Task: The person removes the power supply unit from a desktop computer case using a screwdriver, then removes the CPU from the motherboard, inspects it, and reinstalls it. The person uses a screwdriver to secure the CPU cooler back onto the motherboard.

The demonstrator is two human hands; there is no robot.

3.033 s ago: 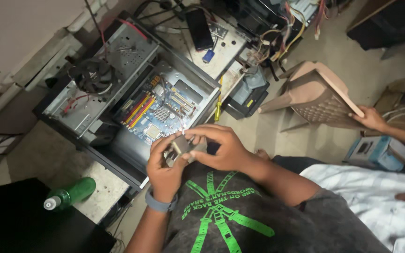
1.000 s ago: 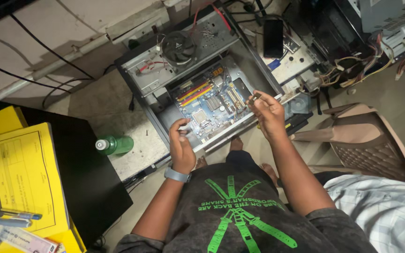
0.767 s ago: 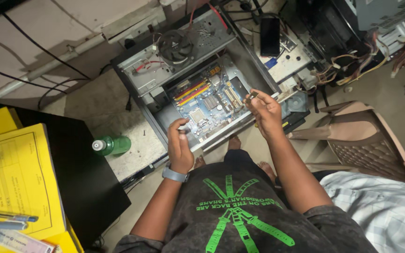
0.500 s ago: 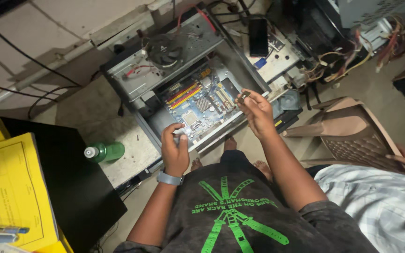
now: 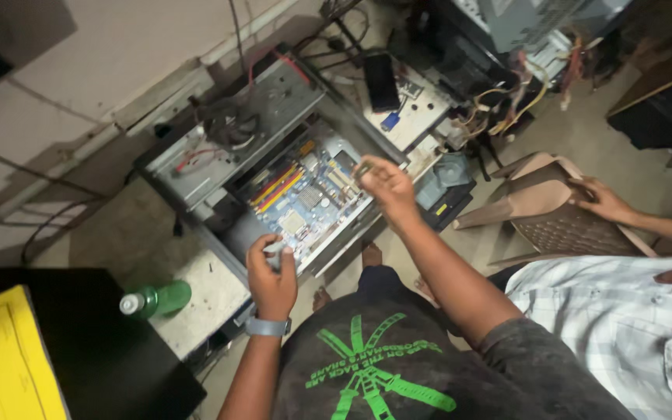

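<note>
A: Where are the 2 hands right now?

B: Both over the open computer case (image 5: 219,148) lying on its side in the middle of the frame. The left hand (image 5: 271,274) sits at the case's lower edge, its fingers closed around a small pale part (image 5: 274,247); I cannot tell what the part is. The right hand (image 5: 386,185) hangs over the case's right rim, fingertips pinched together on something small and too blurred to name.

A: And the motherboard?

B: The motherboard (image 5: 305,198) lies flat inside the case, between the 2 hands. Its long axis runs diagonally, from lower left toward upper right of the frame. From the left hand it lies just up and to the right; from the right hand, down and to the left. The left hand looks nearer to the board's lower corner, almost touching the case rim there.

A: Anything else about?

B: A green bottle (image 5: 157,298) lies at lower left, beside a black box (image 5: 79,350). A dark phone (image 5: 381,81) rests above the case. At the right, another person's hand (image 5: 604,202) is on a brown plastic chair (image 5: 554,218).
</note>
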